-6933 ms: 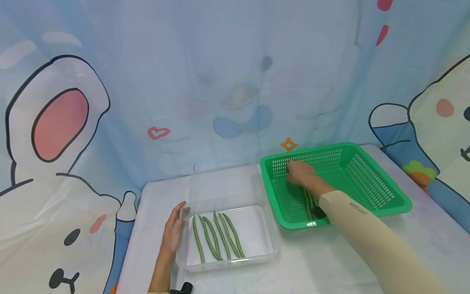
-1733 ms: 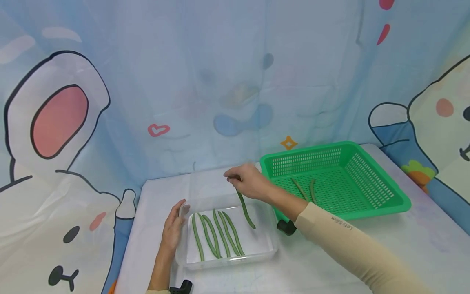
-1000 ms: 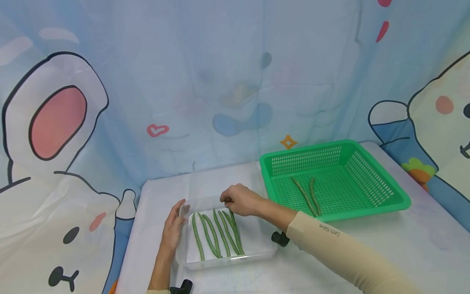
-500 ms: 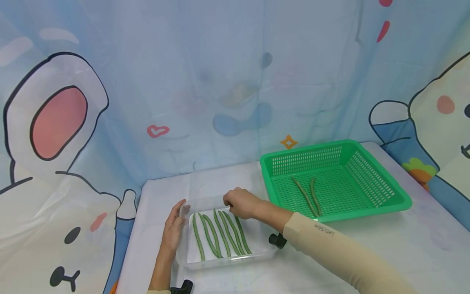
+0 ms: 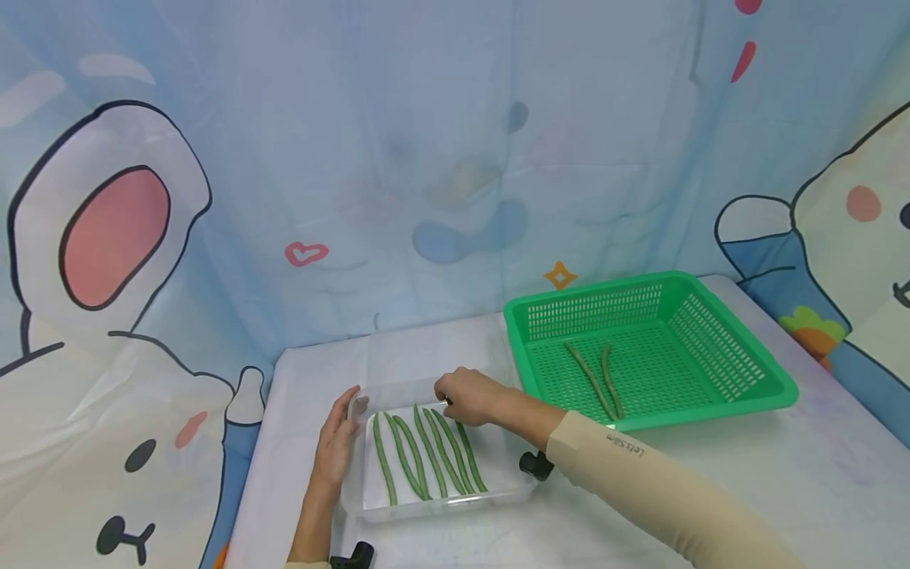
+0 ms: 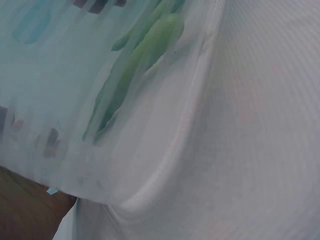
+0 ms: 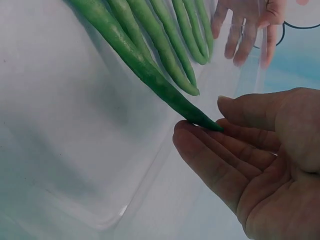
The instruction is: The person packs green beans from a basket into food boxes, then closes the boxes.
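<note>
In the head view, a clear plastic container point(image 5: 512, 474) holds several green beans point(image 5: 416, 450) side by side, lengthwise away from me. My left hand point(image 5: 336, 442) grips its left wall; in the right wrist view, those fingers show through the plastic. My right hand point(image 5: 469, 395) is at the container's far side, by the far end of the rightmost green bean point(image 5: 471, 457). Close up, this darker bean point(image 7: 150, 75) has its tip against the fingers point(image 7: 200, 145), while the thumb stands apart above it. Container wall and blurred beans point(image 6: 135, 65) fill part of the left wrist view.
A green plastic basket point(image 5: 693, 371) stands to the right, with two beans point(image 5: 592, 379) on its floor. The white-covered table point(image 5: 569, 514) ends at a patterned curtain point(image 5: 455, 158) behind. Black wrist cameras point(image 5: 536, 466) sit at both wrists.
The right hand has carried one bean from the basket into the container, laid it at the row's right end, and shifted it slightly right. Two beans stay in the basket. The left hand has stayed put.
</note>
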Demonstrator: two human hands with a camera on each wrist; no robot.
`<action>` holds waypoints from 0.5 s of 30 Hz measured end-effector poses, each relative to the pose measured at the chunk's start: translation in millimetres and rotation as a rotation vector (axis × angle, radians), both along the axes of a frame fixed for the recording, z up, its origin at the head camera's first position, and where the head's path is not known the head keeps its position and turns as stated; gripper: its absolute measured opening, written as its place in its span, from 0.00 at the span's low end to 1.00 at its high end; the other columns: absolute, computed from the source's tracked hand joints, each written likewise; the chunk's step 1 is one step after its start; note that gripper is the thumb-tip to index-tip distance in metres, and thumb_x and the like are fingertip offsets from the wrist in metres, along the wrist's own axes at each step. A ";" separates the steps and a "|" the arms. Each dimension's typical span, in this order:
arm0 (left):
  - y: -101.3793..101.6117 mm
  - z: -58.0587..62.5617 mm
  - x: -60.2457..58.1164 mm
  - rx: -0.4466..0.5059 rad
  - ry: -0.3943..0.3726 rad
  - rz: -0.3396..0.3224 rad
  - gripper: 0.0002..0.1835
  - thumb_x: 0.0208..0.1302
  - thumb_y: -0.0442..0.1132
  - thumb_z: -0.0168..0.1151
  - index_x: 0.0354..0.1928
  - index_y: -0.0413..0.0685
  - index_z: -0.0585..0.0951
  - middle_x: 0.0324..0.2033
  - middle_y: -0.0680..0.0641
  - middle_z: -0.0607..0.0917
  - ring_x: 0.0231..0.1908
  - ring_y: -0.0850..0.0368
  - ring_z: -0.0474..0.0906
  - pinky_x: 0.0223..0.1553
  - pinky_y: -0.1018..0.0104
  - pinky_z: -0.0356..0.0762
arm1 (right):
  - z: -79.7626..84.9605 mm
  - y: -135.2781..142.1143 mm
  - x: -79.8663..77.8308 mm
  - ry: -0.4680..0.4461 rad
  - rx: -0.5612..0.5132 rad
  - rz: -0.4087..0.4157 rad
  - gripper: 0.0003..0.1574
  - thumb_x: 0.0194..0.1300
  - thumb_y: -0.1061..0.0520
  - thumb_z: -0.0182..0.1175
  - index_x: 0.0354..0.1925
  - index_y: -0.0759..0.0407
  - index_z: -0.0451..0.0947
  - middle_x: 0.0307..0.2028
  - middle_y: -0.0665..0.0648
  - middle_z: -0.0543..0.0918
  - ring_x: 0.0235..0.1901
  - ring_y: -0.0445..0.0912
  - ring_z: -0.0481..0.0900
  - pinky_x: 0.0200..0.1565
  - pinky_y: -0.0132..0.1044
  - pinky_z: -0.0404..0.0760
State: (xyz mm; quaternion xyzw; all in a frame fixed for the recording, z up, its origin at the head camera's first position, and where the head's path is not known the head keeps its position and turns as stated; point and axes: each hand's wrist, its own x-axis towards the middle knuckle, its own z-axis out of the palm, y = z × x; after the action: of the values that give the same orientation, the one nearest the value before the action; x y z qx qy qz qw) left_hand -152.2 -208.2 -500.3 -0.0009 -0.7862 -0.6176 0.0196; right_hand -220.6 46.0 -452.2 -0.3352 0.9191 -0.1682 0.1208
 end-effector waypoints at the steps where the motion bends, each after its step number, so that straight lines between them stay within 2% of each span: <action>1: 0.2 0.2 0.4 -0.001 0.002 0.000 0.29 0.68 0.28 0.38 0.71 0.50 0.63 0.70 0.43 0.63 0.73 0.47 0.47 0.67 0.40 0.48 | -0.1 -0.1 0.2 0.002 0.000 0.000 0.11 0.60 0.61 0.64 0.43 0.62 0.81 0.31 0.53 0.82 0.31 0.44 0.78 0.35 0.37 0.77; 9: 0.8 2.2 1.0 0.007 0.013 -0.001 0.29 0.68 0.27 0.38 0.71 0.49 0.63 0.69 0.41 0.64 0.72 0.46 0.48 0.67 0.41 0.48 | 1.8 0.4 1.2 0.016 -0.004 -0.001 0.13 0.61 0.63 0.63 0.46 0.61 0.81 0.37 0.56 0.84 0.39 0.48 0.82 0.42 0.40 0.80; 15: -0.4 1.6 0.0 0.009 0.012 -0.011 0.29 0.68 0.27 0.38 0.71 0.49 0.62 0.68 0.39 0.65 0.72 0.46 0.48 0.67 0.42 0.48 | 7.2 4.4 0.3 0.056 -0.071 0.016 0.13 0.63 0.62 0.61 0.47 0.61 0.81 0.32 0.55 0.84 0.32 0.46 0.81 0.43 0.41 0.80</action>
State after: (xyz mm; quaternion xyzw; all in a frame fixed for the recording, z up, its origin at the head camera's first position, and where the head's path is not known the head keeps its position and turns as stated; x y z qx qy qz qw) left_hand -152.2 -208.6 -498.7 -0.0086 -0.7835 -0.6210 0.0209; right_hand -220.3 50.4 -445.0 -0.3513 0.9128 -0.1904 0.0843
